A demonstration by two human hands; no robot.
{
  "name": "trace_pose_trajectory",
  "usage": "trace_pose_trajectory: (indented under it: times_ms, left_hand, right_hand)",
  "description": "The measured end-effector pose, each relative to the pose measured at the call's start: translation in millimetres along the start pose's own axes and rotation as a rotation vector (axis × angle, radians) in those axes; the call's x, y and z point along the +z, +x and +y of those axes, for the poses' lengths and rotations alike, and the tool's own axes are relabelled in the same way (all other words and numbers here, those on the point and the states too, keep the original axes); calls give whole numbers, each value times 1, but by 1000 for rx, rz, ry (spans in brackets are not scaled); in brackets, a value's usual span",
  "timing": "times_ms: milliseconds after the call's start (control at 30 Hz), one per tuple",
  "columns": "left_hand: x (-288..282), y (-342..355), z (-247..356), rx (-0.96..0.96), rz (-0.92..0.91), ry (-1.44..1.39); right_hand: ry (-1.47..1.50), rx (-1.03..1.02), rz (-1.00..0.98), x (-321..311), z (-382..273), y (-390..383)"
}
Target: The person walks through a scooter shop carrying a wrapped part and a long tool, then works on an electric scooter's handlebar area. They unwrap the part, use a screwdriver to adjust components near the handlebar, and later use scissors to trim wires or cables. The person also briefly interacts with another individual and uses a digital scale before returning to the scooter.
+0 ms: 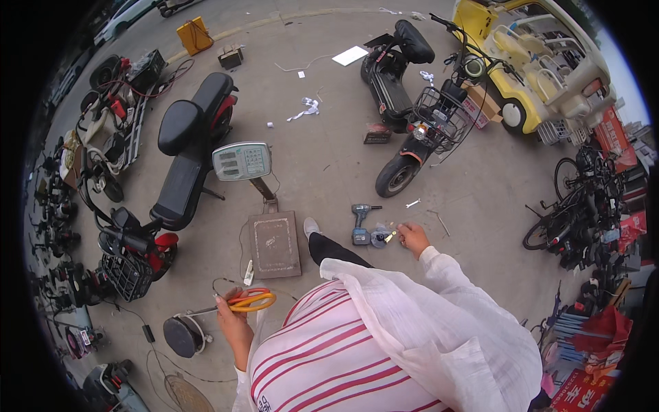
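Observation:
My left hand [235,328] is closed around a pair of scissors [252,300] with orange-yellow loop handles; the loops stick out to the right and the metal part points left. My right hand [414,239] is stretched forward, its fingers pinched together; what they hold, if anything, is too small to make out. Just left of those fingertips are a small yellow piece [390,237] and a clear, greyish round item [379,236]. Beside these, a blue-black cordless power tool [360,224] lies on the ground. Farther off lies an open-ended wrench [412,203].
A platform scale [274,245] with a display [241,161] stands ahead, left of my shoe [311,226]. Electric scooters flank the space, one at left [185,165], one at right [395,89]. A round black stool [184,336] sits near my left hand. Cables and paper scraps [307,108] litter the ground.

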State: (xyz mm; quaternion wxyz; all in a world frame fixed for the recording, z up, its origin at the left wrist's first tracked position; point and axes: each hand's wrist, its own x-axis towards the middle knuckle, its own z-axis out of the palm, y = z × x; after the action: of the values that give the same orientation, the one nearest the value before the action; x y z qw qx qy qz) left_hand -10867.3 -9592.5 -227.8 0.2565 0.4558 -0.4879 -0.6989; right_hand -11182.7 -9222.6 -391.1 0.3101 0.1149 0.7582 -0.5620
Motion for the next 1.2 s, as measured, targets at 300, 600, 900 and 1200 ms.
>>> trace_pose_trajectory:
  times_ms: [300,600,900,1200]
  left_hand:
    - [203,84,63,103,-481,436]
    - [444,174,94,213,-1125,722]
    - [638,225,95,219,-1592,720]
    - [836,302,78,168,-1815,716]
  right_hand:
    - [-330,-866,-825,142,-225,-31]
    - [-83,-756,-459,65,-306,91]
    - [134,-486,160,-68,-352,137]
    - [136,-397,647,-113,-360,228]
